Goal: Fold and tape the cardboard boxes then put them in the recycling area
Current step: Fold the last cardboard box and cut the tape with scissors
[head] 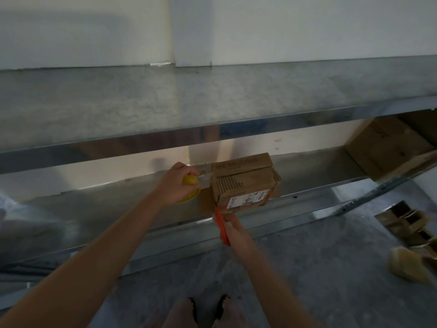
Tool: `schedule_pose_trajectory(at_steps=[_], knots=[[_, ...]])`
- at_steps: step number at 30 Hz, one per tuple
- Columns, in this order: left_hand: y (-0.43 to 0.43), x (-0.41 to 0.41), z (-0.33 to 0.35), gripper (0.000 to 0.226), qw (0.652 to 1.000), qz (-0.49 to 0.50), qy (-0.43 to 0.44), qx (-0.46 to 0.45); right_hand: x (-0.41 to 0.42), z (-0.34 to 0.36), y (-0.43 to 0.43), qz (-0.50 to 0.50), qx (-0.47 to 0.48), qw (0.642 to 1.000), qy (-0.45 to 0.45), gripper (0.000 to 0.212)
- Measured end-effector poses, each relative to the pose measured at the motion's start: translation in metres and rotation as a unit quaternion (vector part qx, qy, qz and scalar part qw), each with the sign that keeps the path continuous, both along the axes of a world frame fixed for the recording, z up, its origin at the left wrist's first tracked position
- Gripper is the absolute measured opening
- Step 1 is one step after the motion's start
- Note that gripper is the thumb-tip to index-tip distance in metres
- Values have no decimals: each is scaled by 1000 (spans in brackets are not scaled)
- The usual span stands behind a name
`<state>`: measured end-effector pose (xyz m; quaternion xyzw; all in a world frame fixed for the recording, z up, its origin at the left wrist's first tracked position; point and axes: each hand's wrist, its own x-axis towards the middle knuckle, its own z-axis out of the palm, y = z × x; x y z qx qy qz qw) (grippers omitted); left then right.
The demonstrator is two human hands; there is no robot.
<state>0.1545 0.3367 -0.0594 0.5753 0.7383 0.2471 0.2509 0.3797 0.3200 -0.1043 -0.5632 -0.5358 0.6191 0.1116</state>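
The small cardboard box (246, 183) sits on the lower metal shelf (106, 209), just right of the view's centre, its printed top up and a white label on the near face. At its nine o'clock your left hand (176, 185) curls its fingers round a yellow tape roll (189, 180); a strip of clear tape (204, 180) runs from the roll to the box's left edge. At the box's seven o'clock your right hand (237, 233) grips an orange cutter (221, 226), fingers closed round its handle, its tip touching the box's lower left corner. You cannot tell the blade's shape. Above runs the upper shelf (142, 102). At two o'clock, well apart, a larger brown carton (387, 147) rests on the same lower shelf. At four o'clock, cardboard dividers (406, 221) lie on the grey floor (307, 268).
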Motion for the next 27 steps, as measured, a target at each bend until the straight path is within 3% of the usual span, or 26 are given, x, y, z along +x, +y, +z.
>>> schedule_pose_trajectory(at_steps=[7,11,13,24,27], knots=[[0,0,2,32,1000,-2,-10,5,-10,11,5,0,4,1000,18,77],[0,-1,2,31,1000,-3,-11,8,-12,11,10,13,-13,1000,13,25],[0,-1,1,29,1000,-5,-14,9,-12,8,12,11,-11,1000,10,11],[8,-2,-10,24,999,13,-41,2,-16,-2,17,-19,30,999,-4,10],[10,-3,-11,21,999,20,-37,-3,-18,-4,21,-34,54,998,-15,27]])
